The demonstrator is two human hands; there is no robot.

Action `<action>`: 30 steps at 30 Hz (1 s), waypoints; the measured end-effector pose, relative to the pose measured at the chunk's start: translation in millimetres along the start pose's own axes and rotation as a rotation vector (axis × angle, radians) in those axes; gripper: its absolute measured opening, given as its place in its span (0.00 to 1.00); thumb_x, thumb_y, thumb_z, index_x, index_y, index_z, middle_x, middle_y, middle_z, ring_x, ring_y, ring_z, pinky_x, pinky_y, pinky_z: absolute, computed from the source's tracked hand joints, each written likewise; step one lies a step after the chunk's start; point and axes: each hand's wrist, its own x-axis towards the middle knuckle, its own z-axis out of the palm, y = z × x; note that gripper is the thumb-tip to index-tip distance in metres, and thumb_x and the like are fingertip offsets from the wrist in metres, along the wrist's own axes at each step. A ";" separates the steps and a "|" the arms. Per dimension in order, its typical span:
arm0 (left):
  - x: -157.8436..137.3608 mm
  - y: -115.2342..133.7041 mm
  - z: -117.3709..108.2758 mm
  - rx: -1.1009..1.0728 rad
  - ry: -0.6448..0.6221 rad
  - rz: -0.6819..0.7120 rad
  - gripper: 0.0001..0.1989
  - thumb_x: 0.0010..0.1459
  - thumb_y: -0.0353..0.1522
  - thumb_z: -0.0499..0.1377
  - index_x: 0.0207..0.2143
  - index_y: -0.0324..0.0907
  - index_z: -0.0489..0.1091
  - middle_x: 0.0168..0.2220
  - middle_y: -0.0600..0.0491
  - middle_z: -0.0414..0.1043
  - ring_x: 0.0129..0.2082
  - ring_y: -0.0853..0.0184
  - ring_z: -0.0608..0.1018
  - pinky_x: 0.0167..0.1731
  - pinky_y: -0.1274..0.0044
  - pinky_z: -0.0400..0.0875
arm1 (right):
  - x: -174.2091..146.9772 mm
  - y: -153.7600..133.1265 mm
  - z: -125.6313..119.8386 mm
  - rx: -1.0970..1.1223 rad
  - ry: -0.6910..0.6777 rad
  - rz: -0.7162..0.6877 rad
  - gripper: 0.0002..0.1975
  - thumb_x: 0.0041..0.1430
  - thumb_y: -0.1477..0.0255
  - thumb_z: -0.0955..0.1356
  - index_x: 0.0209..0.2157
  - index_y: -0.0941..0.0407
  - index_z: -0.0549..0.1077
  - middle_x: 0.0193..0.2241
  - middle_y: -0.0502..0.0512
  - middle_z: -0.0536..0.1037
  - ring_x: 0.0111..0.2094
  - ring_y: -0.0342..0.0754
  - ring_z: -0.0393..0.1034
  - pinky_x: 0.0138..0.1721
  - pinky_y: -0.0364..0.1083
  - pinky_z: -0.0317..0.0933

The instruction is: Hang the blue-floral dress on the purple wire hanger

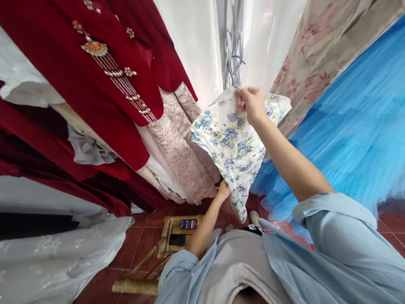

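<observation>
A white garment with a blue rose print [234,135] hangs in front of me. Its upper part is wide, and it narrows to a bunched lower end. My right hand [252,101] has its fingers curled closed at the top edge of the cloth, just below a purple hanger hook [230,71]. Lower down, my left hand [224,191] is at the garment's left edge. The cloth hides its fingers, so their grip does not show.
Dark red garments with a beaded ornament [95,48] and a pink textured dress [186,147] hang at left. To the right are a beige floral dress [291,80] and blue tulle [351,101]. Below, a bamboo stool [167,230] holds a lit phone [188,224] on the red tiles.
</observation>
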 end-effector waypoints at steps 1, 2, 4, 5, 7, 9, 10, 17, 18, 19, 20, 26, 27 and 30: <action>8.4 9.7 -15.0 0.005 0.049 0.028 0.15 0.50 0.30 0.67 0.41 0.37 0.72 0.47 0.41 0.77 0.51 0.56 0.77 0.57 0.65 0.67 | -9.3 -0.1 -0.1 -0.013 -0.007 -0.004 0.16 0.65 0.59 0.67 0.33 0.59 0.72 0.19 0.47 0.68 0.21 0.40 0.67 0.21 0.38 0.58; 17.7 22.7 -31.0 0.012 0.130 0.083 0.16 0.54 0.32 0.65 0.45 0.38 0.70 0.51 0.41 0.74 0.55 0.57 0.74 0.59 0.66 0.64 | -18.0 -0.1 -1.1 -0.024 -0.021 0.001 0.15 0.63 0.59 0.68 0.34 0.58 0.71 0.18 0.47 0.68 0.21 0.41 0.67 0.20 0.38 0.59; 37.5 60.3 -60.7 0.043 0.395 0.310 0.17 0.62 0.36 0.59 0.51 0.39 0.66 0.57 0.40 0.68 0.59 0.60 0.70 0.62 0.67 0.60 | -32.3 0.6 -4.2 -0.036 -0.045 0.011 0.15 0.61 0.58 0.70 0.34 0.56 0.71 0.17 0.46 0.67 0.20 0.41 0.64 0.19 0.38 0.59; 47.2 84.7 -71.6 0.079 0.536 0.483 0.18 0.66 0.38 0.56 0.54 0.39 0.64 0.58 0.39 0.66 0.59 0.60 0.70 0.62 0.67 0.60 | -37.5 1.1 -5.8 -0.039 -0.051 0.013 0.15 0.61 0.58 0.71 0.34 0.55 0.70 0.17 0.46 0.66 0.19 0.41 0.63 0.19 0.39 0.58; 65.4 142.0 -80.0 0.209 0.603 0.795 0.18 0.69 0.40 0.51 0.56 0.40 0.63 0.58 0.40 0.65 0.60 0.60 0.68 0.62 0.65 0.60 | -43.9 2.5 -7.9 -0.042 -0.057 0.013 0.14 0.61 0.58 0.71 0.34 0.55 0.70 0.16 0.45 0.65 0.18 0.41 0.61 0.18 0.39 0.58; 81.4 202.5 -69.3 0.421 0.429 1.011 0.18 0.71 0.40 0.48 0.55 0.41 0.66 0.57 0.41 0.66 0.60 0.59 0.68 0.61 0.65 0.60 | -46.2 3.4 -8.7 -0.050 -0.063 0.010 0.14 0.62 0.58 0.70 0.33 0.54 0.69 0.16 0.45 0.64 0.18 0.41 0.60 0.18 0.40 0.58; 88.7 230.5 -58.4 0.543 0.317 1.086 0.17 0.71 0.39 0.48 0.55 0.42 0.67 0.57 0.42 0.67 0.61 0.59 0.68 0.62 0.65 0.59 | -46.3 3.6 -9.1 -0.056 -0.066 0.009 0.14 0.62 0.58 0.70 0.32 0.55 0.69 0.16 0.45 0.64 0.17 0.41 0.59 0.18 0.40 0.58; 139.4 316.2 11.5 1.033 -0.193 1.126 0.13 0.71 0.34 0.48 0.46 0.39 0.70 0.45 0.46 0.73 0.52 0.57 0.74 0.56 0.62 0.65 | -38.4 3.2 -18.3 -0.073 -0.090 0.021 0.12 0.62 0.63 0.70 0.29 0.55 0.69 0.16 0.47 0.65 0.18 0.41 0.58 0.19 0.40 0.55; 144.2 316.4 13.8 1.049 -0.204 1.102 0.13 0.71 0.33 0.48 0.44 0.39 0.70 0.43 0.46 0.73 0.49 0.58 0.75 0.55 0.64 0.66 | -36.1 4.0 -18.9 -0.075 -0.092 0.024 0.12 0.61 0.63 0.70 0.29 0.55 0.69 0.16 0.46 0.65 0.17 0.41 0.57 0.19 0.40 0.55; 147.3 316.0 14.7 1.053 -0.199 1.088 0.12 0.71 0.32 0.48 0.43 0.39 0.70 0.41 0.46 0.73 0.47 0.58 0.75 0.53 0.65 0.67 | -33.5 5.6 -18.7 -0.078 -0.091 0.027 0.12 0.61 0.64 0.70 0.28 0.55 0.68 0.15 0.46 0.64 0.17 0.40 0.56 0.19 0.40 0.54; 148.7 315.7 14.9 1.046 -0.183 1.085 0.12 0.71 0.31 0.48 0.43 0.39 0.70 0.41 0.46 0.73 0.46 0.59 0.75 0.52 0.67 0.68 | -31.0 8.3 -17.6 -0.084 -0.086 0.029 0.12 0.61 0.64 0.70 0.27 0.55 0.68 0.15 0.45 0.64 0.17 0.40 0.56 0.19 0.40 0.53; 139.0 324.0 4.2 0.866 0.071 1.165 0.12 0.72 0.34 0.47 0.42 0.41 0.69 0.42 0.47 0.73 0.45 0.62 0.75 0.49 0.71 0.68 | -47.8 58.4 -7.6 -0.238 -0.070 0.102 0.13 0.56 0.68 0.67 0.20 0.55 0.65 0.16 0.46 0.64 0.20 0.41 0.57 0.23 0.41 0.51; 138.8 325.2 -3.2 0.833 0.125 1.171 0.13 0.72 0.36 0.47 0.42 0.41 0.69 0.42 0.47 0.74 0.44 0.62 0.75 0.49 0.71 0.68 | -60.3 72.3 -8.6 -0.287 -0.079 0.136 0.13 0.55 0.68 0.67 0.19 0.55 0.64 0.16 0.46 0.64 0.20 0.41 0.57 0.24 0.42 0.51; 147.8 321.9 -42.2 0.788 0.237 1.156 0.15 0.72 0.40 0.48 0.42 0.41 0.70 0.41 0.49 0.74 0.43 0.63 0.75 0.47 0.71 0.69 | -110.7 115.4 -18.2 -0.417 -0.123 0.289 0.15 0.53 0.69 0.66 0.16 0.54 0.60 0.14 0.45 0.60 0.20 0.41 0.54 0.25 0.42 0.49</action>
